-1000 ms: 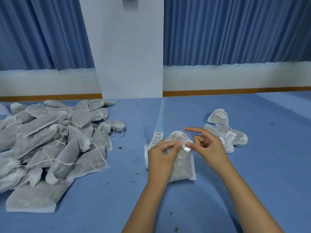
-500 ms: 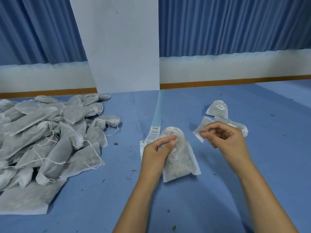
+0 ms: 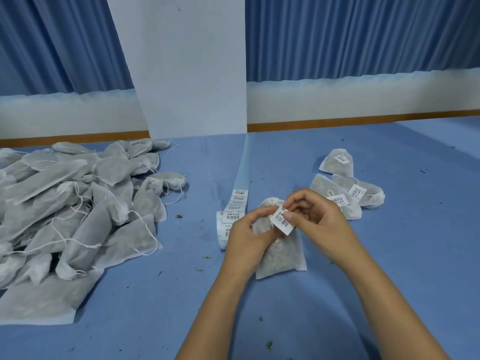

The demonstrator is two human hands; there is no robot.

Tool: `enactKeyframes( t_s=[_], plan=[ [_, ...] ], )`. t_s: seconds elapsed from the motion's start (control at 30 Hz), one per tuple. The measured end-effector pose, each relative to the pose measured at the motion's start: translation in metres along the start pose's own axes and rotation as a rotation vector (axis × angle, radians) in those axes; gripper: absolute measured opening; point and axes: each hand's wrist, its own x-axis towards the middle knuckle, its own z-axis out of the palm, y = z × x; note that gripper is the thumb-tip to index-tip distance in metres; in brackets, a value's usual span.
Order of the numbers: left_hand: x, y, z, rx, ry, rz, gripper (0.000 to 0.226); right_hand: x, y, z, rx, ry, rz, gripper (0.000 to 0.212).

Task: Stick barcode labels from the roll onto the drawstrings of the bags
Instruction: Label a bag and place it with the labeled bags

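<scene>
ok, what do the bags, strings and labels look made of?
bag: probably thin nonwoven fabric; matte, off-white, dark filling shows through.
string: thin white thread, maybe cotton; lies in limp loops.
label: white paper sticker, smooth, black barcode print; stays flat where pinched. Can't tell if it's glossy.
</scene>
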Motion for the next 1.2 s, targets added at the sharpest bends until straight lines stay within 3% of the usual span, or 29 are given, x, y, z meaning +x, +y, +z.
enactKeyframes(
  t_s=[0.37,0.57,0.67,0.83,0.9,1.03,1.1,1.2],
  plan=[
    [-0.006,0.0,0.003,0.164,-0.111,0.098,0.045,-0.002,0.005,0.005,-0.567,-0.161,-0.027,0.02],
    [-0.005,-0.001,0.001,0.173,-0.123,0.106,0.048,-0.001,0.007,0.005,-0.695,-0.158,0.002,0.028],
    [-0.006,-0.001,0.001,0.165,-0.119,0.117,0.056,0.002,0.011,0.008,-0.725,-0.084,0.026,0.031],
    [-0.007,0.0,0.0,0.139,-0.123,0.152,0.061,0.003,0.012,0.005,-0.86,0.215,0.124,0.053],
    [-0.007,0.003,-0.001,0.11,-0.119,0.175,0.062,0.003,0.012,0.002,-0.748,0.266,0.182,0.057],
    [-0.005,0.004,-0.005,-0.014,-0.078,0.211,0.047,0.003,0.009,0.002,-0.192,0.152,0.308,0.03],
    [-0.004,0.002,-0.007,-0.062,-0.033,0.206,0.037,0.002,0.009,0.003,-0.075,0.157,0.309,0.021],
    [-0.001,0.0,-0.006,-0.05,0.029,0.221,0.042,0.002,0.011,0.005,-0.008,0.172,0.314,0.013]
  ],
)
